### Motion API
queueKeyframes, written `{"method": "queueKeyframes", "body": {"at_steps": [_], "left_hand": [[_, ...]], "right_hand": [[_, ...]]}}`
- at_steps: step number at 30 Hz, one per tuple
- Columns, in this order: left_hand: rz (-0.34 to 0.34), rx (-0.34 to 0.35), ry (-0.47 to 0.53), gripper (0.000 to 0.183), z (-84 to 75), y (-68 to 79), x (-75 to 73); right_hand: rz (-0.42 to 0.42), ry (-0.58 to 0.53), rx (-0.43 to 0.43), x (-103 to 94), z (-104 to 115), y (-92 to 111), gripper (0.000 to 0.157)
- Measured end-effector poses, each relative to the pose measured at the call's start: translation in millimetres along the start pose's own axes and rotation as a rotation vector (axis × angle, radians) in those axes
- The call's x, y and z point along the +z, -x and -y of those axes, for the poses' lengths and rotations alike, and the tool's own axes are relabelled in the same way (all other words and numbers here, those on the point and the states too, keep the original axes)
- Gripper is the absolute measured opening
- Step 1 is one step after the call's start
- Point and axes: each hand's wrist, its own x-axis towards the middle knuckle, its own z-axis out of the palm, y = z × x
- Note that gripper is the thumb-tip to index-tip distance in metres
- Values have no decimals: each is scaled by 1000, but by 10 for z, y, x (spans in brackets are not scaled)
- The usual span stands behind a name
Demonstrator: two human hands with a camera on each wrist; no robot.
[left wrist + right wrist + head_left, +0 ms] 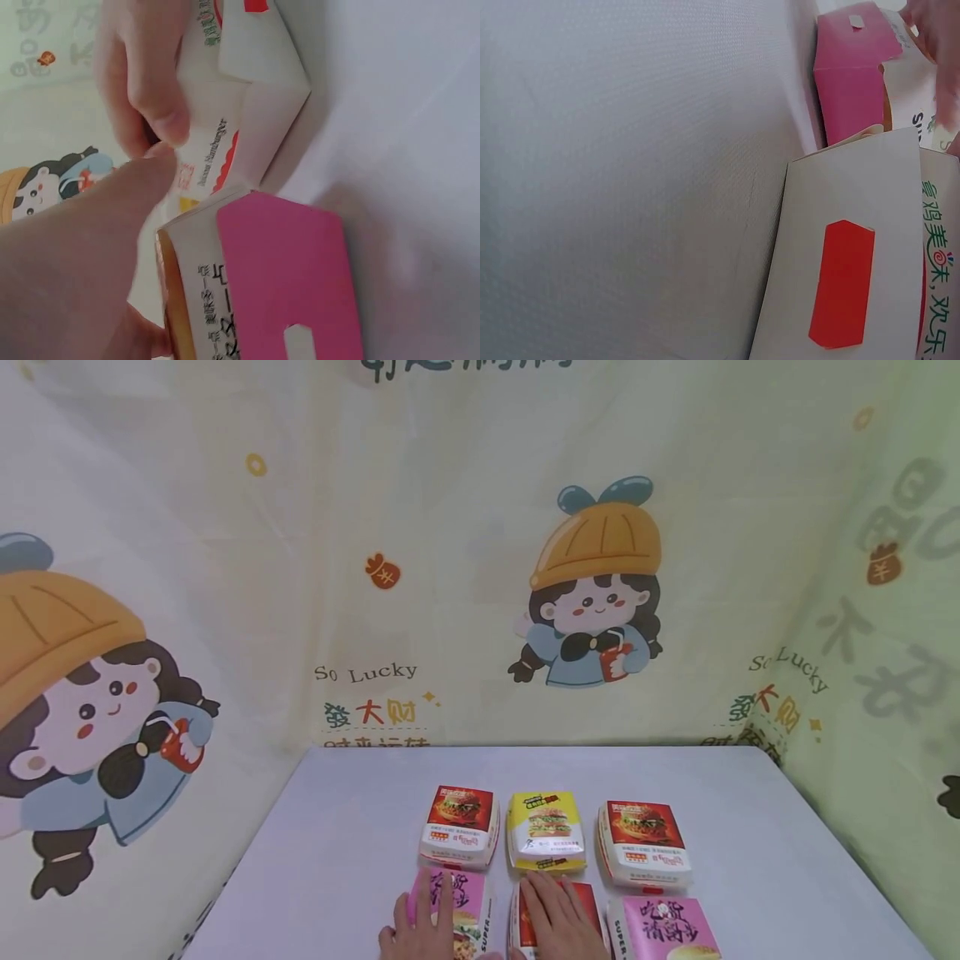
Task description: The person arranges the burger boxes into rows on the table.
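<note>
My left hand (422, 927) rests on a pink burger box (470, 902) in the front row, its fingers spread over the lid. Beside it, my right hand (561, 928) lies on top of a red-and-white burger box (588, 903), fingers stretched toward its back edge. In the left wrist view, the left thumb reaches close to the right hand (146, 82) at the red-and-white box (217, 112). The pink box (289, 262) shows its side flap there. The right wrist view has the white box side (802, 247) with a red tab (844, 285).
Behind stand a red burger box (459, 827), a yellow one (546, 831) and another red one (645, 843). A second pink box (666, 927) sits at the front right. The white table (360, 810) meets a printed cloth backdrop (450, 610).
</note>
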Motion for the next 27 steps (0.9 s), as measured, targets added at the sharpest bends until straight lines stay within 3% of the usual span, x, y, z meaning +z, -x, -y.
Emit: {"method": "queueKeyframes", "body": {"at_steps": [5, 11, 19, 27], "left_hand": [[37, -30, 67, 116, -6, -34, -26], [53, 10, 89, 105, 81, -83, -118], [158, 7, 132, 105, 155, -154, -200], [158, -12, 163, 99, 170, -148, -170]], "right_hand": [[42, -29, 21, -13, -2, -1, 83], [39, -34, 18, -10, -5, 0, 81], [65, -42, 30, -23, 3, -4, 83], [22, -17, 21, 14, 2, 0, 81]]}}
